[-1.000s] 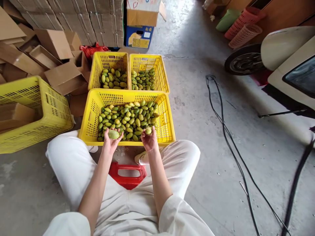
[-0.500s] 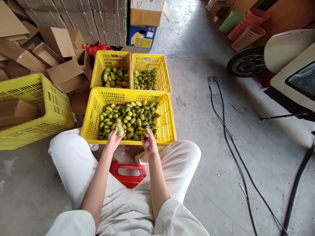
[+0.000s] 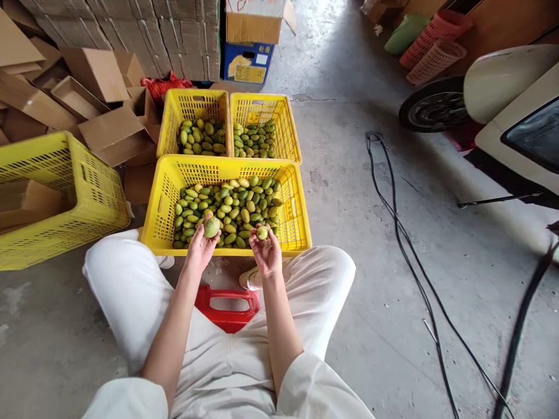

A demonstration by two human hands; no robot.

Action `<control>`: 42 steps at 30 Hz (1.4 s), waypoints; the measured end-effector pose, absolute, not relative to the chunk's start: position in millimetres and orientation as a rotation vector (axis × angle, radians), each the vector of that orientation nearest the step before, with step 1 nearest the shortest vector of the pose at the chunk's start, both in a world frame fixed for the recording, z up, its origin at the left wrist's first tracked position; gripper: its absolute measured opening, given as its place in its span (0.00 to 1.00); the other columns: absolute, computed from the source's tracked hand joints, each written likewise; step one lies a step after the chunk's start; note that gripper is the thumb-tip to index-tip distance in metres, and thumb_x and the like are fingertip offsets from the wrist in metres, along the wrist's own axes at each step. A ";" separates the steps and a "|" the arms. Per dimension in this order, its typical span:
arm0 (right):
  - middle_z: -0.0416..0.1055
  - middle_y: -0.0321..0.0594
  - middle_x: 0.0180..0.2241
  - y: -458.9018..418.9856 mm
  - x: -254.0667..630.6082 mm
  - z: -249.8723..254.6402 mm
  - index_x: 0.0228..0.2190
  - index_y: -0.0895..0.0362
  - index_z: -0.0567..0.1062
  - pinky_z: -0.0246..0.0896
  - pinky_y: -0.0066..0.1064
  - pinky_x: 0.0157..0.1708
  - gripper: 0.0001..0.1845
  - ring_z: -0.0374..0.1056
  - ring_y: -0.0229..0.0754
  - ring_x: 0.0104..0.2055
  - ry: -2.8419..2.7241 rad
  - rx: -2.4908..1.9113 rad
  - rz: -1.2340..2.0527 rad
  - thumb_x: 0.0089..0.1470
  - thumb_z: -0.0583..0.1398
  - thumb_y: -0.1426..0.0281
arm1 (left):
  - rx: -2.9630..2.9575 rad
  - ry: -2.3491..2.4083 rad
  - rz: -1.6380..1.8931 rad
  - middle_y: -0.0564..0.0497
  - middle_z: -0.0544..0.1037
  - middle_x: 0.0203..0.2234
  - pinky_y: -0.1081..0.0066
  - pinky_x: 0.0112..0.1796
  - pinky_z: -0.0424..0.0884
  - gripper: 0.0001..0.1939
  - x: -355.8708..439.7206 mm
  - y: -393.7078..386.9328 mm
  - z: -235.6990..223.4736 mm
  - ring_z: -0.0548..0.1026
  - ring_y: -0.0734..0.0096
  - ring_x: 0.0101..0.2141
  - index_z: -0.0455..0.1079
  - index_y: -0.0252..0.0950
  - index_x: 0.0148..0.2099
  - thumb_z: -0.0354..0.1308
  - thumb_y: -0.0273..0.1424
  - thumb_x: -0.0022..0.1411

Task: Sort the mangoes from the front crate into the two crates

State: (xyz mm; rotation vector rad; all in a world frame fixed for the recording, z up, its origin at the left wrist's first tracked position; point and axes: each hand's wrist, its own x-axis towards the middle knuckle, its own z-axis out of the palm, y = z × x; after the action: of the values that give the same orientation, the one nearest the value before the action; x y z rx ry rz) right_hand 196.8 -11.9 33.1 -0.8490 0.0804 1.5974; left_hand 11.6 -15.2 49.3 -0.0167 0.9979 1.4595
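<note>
My left hand (image 3: 201, 244) grips a pale green, oval mango-like fruit (image 3: 212, 227) between thumb and fingers, above the near edge of the large yellow crate (image 3: 305, 215). Over the same edge, to the right, my right hand (image 3: 267, 253) holds a smaller yellow-green mango-like fruit (image 3: 262, 233) at its fingertips, palm turned up. Inside the crate lies a wide heap of small green and yellow oval fruits (image 3: 236, 212).
Two smaller yellow crates (image 3: 194, 96) (image 3: 286, 116) with similar fruits stand behind. Cardboard boxes (image 3: 109, 131) and another yellow crate (image 3: 96, 192) are at left. A red stool (image 3: 227, 319) is under me. Black cables (image 3: 395, 215) and a vehicle (image 3: 515, 110) lie right.
Both hands have turned, so more of each fruit and of the right palm shows. Both hands still hold their fruits. The view has shifted slightly.
</note>
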 end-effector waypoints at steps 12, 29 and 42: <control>0.77 0.33 0.36 -13.6 175.6 58.8 0.47 0.47 0.84 0.71 0.27 0.35 0.12 0.71 0.37 0.34 -0.053 -0.915 1.660 0.61 0.67 0.65 | -0.413 0.952 1.400 0.45 0.82 0.39 0.74 0.32 0.77 0.18 27.3 -28.6 84.5 0.76 0.71 0.32 0.81 0.37 0.50 0.54 0.42 0.80; 0.70 0.27 0.29 -16.0 182.2 60.1 0.33 0.51 0.75 0.61 0.19 0.21 0.18 0.54 0.28 0.22 -0.001 -0.855 1.589 0.53 0.77 0.60 | -0.292 0.978 1.495 0.49 0.82 0.38 0.78 0.29 0.71 0.16 41.6 -28.5 99.8 0.76 0.75 0.31 0.80 0.39 0.44 0.56 0.41 0.80; 0.81 0.35 0.42 -6.5 183.6 67.1 0.45 0.50 0.83 0.69 0.24 0.31 0.17 0.71 0.35 0.34 -0.173 -0.942 1.635 0.54 0.72 0.60 | -0.017 0.954 1.371 0.42 0.85 0.47 0.70 0.35 0.76 0.17 39.6 -12.4 95.9 0.82 0.64 0.39 0.79 0.37 0.58 0.58 0.34 0.71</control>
State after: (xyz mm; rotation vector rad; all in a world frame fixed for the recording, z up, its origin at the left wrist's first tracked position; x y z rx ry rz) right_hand 183.6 -6.5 67.1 -0.9419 -0.1726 1.6346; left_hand 39.6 -12.4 95.9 -0.0169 0.9540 1.3714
